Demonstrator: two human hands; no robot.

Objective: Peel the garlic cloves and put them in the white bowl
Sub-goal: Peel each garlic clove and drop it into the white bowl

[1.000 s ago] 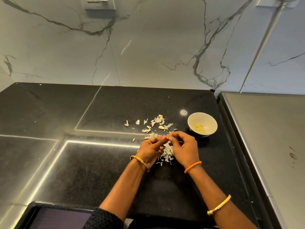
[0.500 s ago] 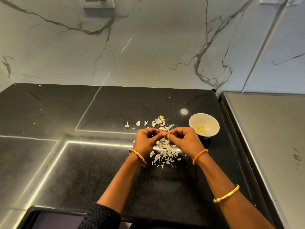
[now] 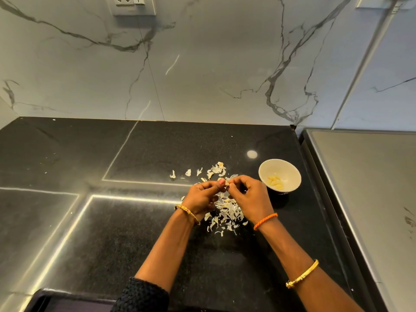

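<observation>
**Both hands up over the peels, clove pinched between them**

Since a second ago the hands have lifted from low over the peel pile to a spot above its far edge, and the wrists have spread apart. The left hand and right hand meet at their fingertips, and each grip is narrow, pinching a small pale clove held between them; most of it is hidden by the fingers. The clove sits just above the peels, which lie scattered on the black counter under and beyond the hands. The white bowl stands on the counter just right of the right hand, apart from it, with a few peeled cloves lying in its bottom. An orange band circles the right wrist.
</observation>
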